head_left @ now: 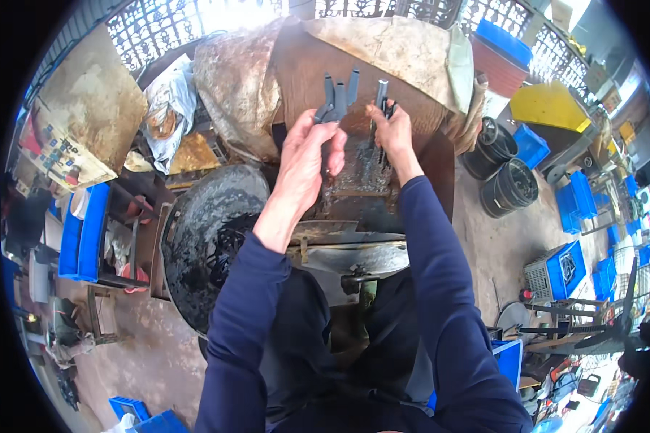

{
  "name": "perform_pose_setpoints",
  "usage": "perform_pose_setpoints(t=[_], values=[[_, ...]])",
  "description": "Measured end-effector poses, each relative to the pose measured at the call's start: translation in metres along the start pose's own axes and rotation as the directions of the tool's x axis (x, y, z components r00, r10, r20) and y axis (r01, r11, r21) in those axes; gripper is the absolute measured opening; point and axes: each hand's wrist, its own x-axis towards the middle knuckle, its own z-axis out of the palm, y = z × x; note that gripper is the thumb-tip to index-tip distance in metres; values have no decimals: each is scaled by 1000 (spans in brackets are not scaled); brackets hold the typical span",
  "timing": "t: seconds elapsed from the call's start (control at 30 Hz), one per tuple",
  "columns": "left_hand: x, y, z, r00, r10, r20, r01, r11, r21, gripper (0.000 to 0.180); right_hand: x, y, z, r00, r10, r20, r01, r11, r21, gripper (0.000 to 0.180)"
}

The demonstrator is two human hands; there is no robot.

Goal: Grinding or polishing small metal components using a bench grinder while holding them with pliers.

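Observation:
My left hand [305,160] is closed around a few dark grey, flat metal pieces [338,101], whose narrow ends stick up and fan out past the fingertips. To the right of it, my right hand [394,133] grips dark metal strips [380,97], one with a bright end, held nearly upright. The two hands are apart, above a dirty metal work surface [357,184] strewn with small chips. What exactly these metal pieces are, I cannot tell. Below and left of my left hand stands a large round pan [227,189] with dark strips lying in it.
A stained cloth cover [390,54] drapes over the machine ahead. Black buckets [509,186] stand at right, near a blue crate [562,270]. On the left are a blue bin [84,238] and a rusty cabinet [87,101]. A fan [614,328] stands at lower right.

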Motion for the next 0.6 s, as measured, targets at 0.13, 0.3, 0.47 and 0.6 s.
perform_pose_setpoints(t=[0.13,0.3,0.47,0.6], values=[[26,-21,4,1000,-4,-26,4,1000,0,9,-3,-6,5,995,96,17,-94,993,-72,22],[34,-66,-29,995,-59,-76,88,875,476,17,0,2,3,998,61,10,-60,997,-42,20],[26,-75,-48,999,-41,12,17,648,762,17,-2,-4,0,995,53,88,-60,995,75,20],[25,-65,-50,996,-73,54,-4,558,830,15,-7,-21,-2,979,147,142,-166,977,136,21]])
